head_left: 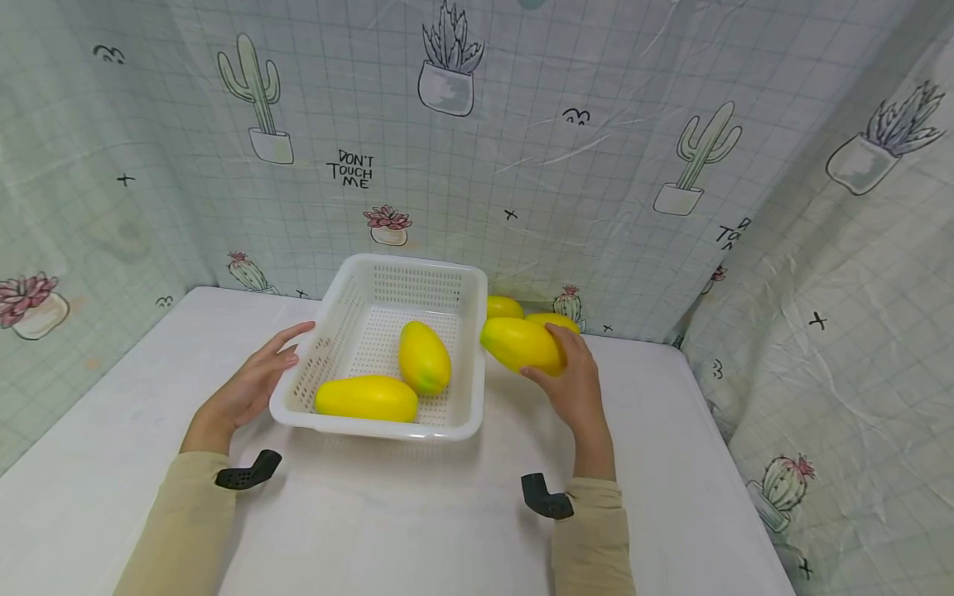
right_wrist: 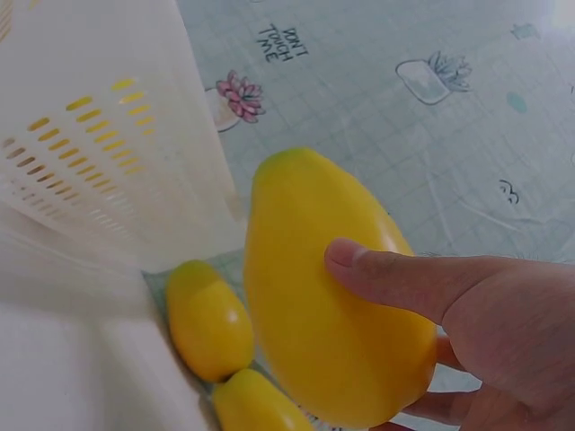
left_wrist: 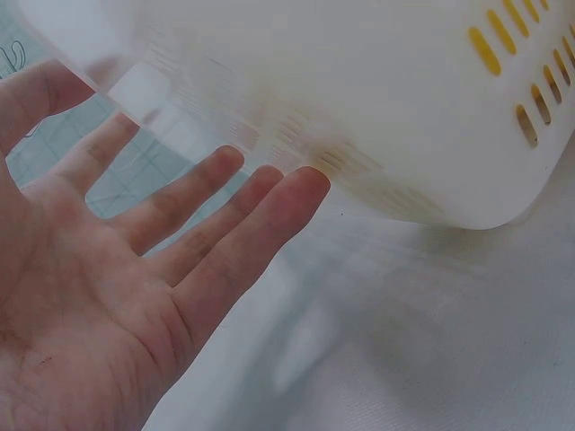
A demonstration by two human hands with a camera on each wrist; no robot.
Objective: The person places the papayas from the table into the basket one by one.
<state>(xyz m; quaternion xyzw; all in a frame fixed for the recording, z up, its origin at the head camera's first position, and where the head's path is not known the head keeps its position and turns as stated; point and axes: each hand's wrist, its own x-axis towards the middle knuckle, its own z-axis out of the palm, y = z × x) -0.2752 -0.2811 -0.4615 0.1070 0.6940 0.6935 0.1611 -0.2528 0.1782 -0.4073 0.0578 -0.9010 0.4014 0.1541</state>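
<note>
My right hand (head_left: 574, 381) grips a yellow mango (head_left: 523, 344) with a greenish tip, thumb on the near side. It is held just outside the right wall of a white plastic basket (head_left: 479, 356). In the right wrist view the thumb (right_wrist: 386, 274) presses on the mango's face; the other fingers are partly hidden behind it. Inside the basket lie one mango on its side (head_left: 367, 398) and another mango (head_left: 425, 358) touching or close to it. My left hand (head_left: 257, 381) is at the basket's left side, its straight fingers (left_wrist: 260, 220) against the outer wall.
Two more yellow mangoes (right_wrist: 209, 321) (head_left: 553, 319) rest on the white table (head_left: 417, 513) right of the basket, near the back edge. A curtain (head_left: 522, 165) printed with cacti hangs behind and at both sides. Each sleeve carries a black wrist piece (head_left: 547, 497).
</note>
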